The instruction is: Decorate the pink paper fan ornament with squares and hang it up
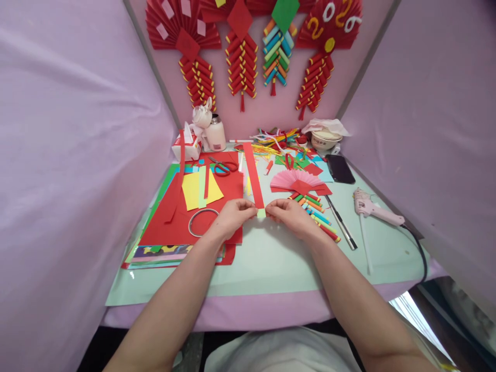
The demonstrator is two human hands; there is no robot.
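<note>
A long red paper strip (253, 175) lies lengthwise on the table, its near end between my hands. A small light green paper piece (261, 213) sits across that end. My left hand (238, 213) pinches the left side of this end, thumb and fingers together. On the opposite side my right hand (284, 213) pinches the right edge. Just beyond my right hand are a pink paper fan (296, 179) and a row of rolled paper tubes (315, 209). Left of my left hand, a silver ring (190, 226) rests on stacked red paper (163, 232).
Red-handled scissors (225, 168) and yellow paper (194, 191) lie on the stack. A utility knife (343, 226), a corded glue gun (377, 209) and a phone (340, 169) are at right. A tissue box (187, 150), bottle (216, 134) and bowl (325, 142) stand behind.
</note>
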